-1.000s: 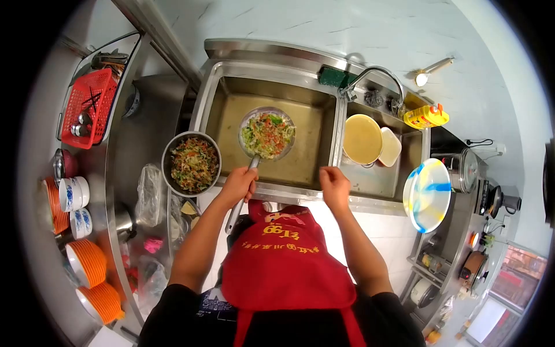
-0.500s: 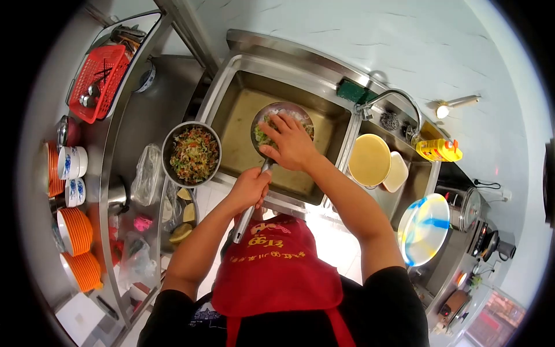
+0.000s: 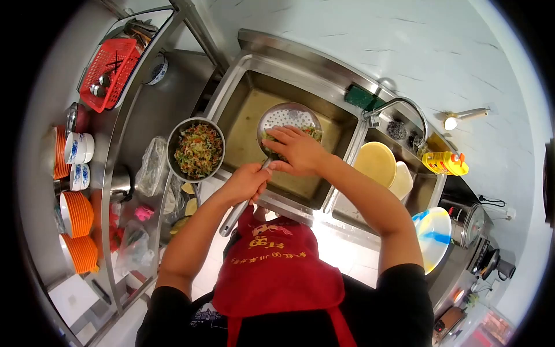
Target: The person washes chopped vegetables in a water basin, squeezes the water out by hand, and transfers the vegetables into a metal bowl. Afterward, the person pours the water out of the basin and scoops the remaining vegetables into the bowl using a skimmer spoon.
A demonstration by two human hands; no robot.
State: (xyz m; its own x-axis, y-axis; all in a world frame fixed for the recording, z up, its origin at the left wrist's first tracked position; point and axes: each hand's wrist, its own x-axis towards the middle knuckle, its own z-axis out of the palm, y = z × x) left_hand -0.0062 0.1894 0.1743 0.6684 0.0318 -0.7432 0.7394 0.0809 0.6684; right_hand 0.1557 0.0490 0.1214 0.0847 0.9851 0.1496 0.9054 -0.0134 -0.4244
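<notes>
My left hand (image 3: 245,183) is wrapped round the long metal handle (image 3: 234,218) of a perforated skimmer, whose round bowl (image 3: 283,113) is over the sink basin. Chopped vegetables lie in the near part of that bowl, partly hidden. On top of them rests my right hand (image 3: 300,151), fingers stretched out and fairly flat. Left of the skimmer, a metal pot (image 3: 171,163) full of chopped mixed vegetables (image 3: 198,150) stands by the sink's left edge.
The large sink basin (image 3: 240,107) has a second basin on its right, under a curved faucet (image 3: 399,99), with a yellowish tub (image 3: 374,166) in it. A yellow bottle (image 3: 442,163) stands right of the faucet. Shelves on the left hold a red basket (image 3: 107,72) and stacked orange bowls (image 3: 78,214).
My right hand has slid back toward the handle, baring the perforated far part of the skimmer bowl. The vegetables are now gathered near the handle side. My left hand still grips the handle.
</notes>
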